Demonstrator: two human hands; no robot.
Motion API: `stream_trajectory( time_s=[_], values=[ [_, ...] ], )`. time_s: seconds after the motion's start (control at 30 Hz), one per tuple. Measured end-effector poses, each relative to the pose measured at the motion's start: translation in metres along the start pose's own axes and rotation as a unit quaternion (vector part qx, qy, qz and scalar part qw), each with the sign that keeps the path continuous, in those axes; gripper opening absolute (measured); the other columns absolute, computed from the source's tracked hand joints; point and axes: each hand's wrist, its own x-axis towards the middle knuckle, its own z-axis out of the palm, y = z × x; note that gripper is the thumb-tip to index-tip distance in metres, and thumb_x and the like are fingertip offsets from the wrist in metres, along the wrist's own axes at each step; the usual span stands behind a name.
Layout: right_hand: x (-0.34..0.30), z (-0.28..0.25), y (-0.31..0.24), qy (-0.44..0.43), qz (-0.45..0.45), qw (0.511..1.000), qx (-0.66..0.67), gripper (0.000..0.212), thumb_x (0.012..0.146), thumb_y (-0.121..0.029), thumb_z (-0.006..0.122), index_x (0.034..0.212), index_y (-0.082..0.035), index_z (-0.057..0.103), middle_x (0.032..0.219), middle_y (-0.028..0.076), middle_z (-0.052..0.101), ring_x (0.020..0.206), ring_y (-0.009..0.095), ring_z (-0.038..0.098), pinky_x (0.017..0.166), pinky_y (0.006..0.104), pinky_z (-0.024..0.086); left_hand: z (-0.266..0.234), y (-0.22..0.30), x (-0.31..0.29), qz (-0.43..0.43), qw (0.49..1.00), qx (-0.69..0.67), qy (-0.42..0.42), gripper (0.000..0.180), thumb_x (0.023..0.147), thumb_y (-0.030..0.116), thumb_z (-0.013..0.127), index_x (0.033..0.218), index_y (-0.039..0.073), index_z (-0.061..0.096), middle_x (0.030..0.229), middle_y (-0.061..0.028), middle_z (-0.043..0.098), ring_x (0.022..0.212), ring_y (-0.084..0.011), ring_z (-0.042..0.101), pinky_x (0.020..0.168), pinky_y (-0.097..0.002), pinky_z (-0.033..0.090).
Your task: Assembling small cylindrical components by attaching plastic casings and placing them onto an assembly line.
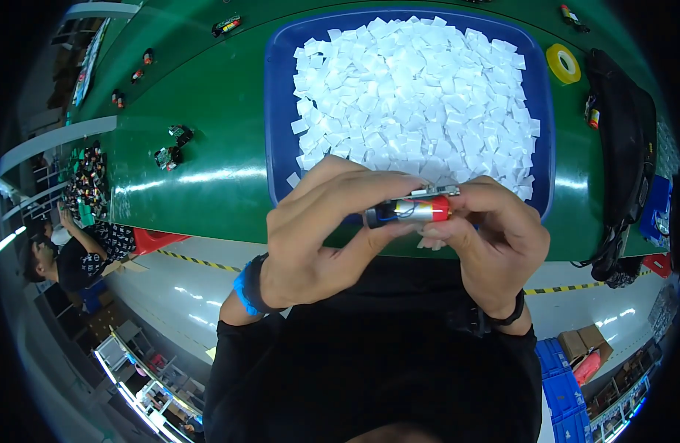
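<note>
"What's the largest thing we can see?"

"The green bench (214, 88), running across most of the view. On it we have the blue tray (279, 96), filled with a heap of small white squares (414, 96); one or two lie against its inner wall."

"And to the right of the tray?"

"A black bag (622, 140) lies along the right-hand part of the bench. Off to the far left we spot another person (81, 258), beside a pile of small parts (87, 177)."

"How do our hands stand?"

"Both are bent and pinching the same thing. Our left hand (310, 229) has thumb and fingers closed around the dark end; our right hand (502, 236) has thumb and forefinger closed at the red end."

"Where is that thing, exactly?"

"Up between our fingertips, lying level, in front of the tray's near edge as we look down. It's a silver-and-red cylinder (423, 211) with a black end piece (377, 215). Something pale shows under our right thumb, but we can't tell what."

"Anything smaller?"

"A yellow tape roll (555, 66) sits between the tray and the bag. A narrow circuit board (436, 192) lies along the cylinder's upper side, and thin blue wires (388, 218) show at the black end."
</note>
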Motion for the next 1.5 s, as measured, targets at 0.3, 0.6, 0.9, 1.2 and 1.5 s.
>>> stream_trajectory(
  time_s=[0.3,0.6,0.9,1.2,1.5],
  values=[
    [0.010,-0.001,-0.001,-0.016,0.007,1.000,-0.020,0.034,0.082,-0.002,0.080,0.109,0.003,0.059,0.083,0.009,0.066,0.069,0.010,0.063,0.060,0.0212,0.049,0.002,0.018,0.016,-0.254,0.926,-0.278,0.021,0.026,0.086,0.000,0.073,0.111,-0.001,0.066,0.097,-0.0093,0.070,0.072,-0.0097,0.063,0.057,-0.0203,0.050],
    [0.019,-0.006,-0.037,-0.064,0.028,0.996,-0.047,0.031,0.086,-0.003,0.076,0.113,0.000,0.061,0.080,0.006,0.068,0.070,0.010,0.066,0.062,0.0223,0.051,-0.084,-0.003,0.100,-0.255,0.957,-0.088,-0.107,0.023,0.094,0.015,0.067,0.111,0.000,0.063,0.095,-0.0063,0.070,0.070,-0.0035,0.056,0.049,-0.0184,0.041],
    [0.010,0.003,-0.083,-0.072,0.025,0.989,-0.124,0.026,0.084,-0.001,0.076,0.108,0.000,0.066,0.081,0.008,0.070,0.069,0.012,0.067,0.064,0.0231,0.051,-0.232,-0.177,0.177,-0.126,0.845,0.515,0.063,0.048,0.087,0.049,0.073,0.107,0.005,0.073,0.102,-0.0060,0.073,0.098,-0.0110,0.065,0.084,-0.0305,0.046],
    [0.021,0.009,-0.067,-0.068,0.028,0.988,-0.140,0.021,0.084,0.000,0.076,0.104,0.000,0.067,0.083,0.009,0.070,0.069,0.012,0.067,0.063,0.0224,0.051,-0.274,-0.179,0.129,-0.318,0.916,0.240,0.035,0.050,0.087,0.036,0.077,0.115,-0.003,0.062,0.104,-0.0139,0.071,0.094,-0.0183,0.069,0.077,-0.0298,0.055],
    [0.011,0.042,-0.070,-0.086,0.019,0.986,-0.141,0.016,0.085,0.003,0.073,0.099,0.001,0.067,0.087,0.008,0.069,0.071,0.012,0.067,0.066,0.0227,0.051,-0.258,-0.161,0.100,-0.265,0.921,0.284,-0.014,0.039,0.089,0.019,0.076,0.115,-0.003,0.059,0.098,-0.0105,0.068,0.091,-0.0165,0.067,0.078,-0.0286,0.056]
  ],
)
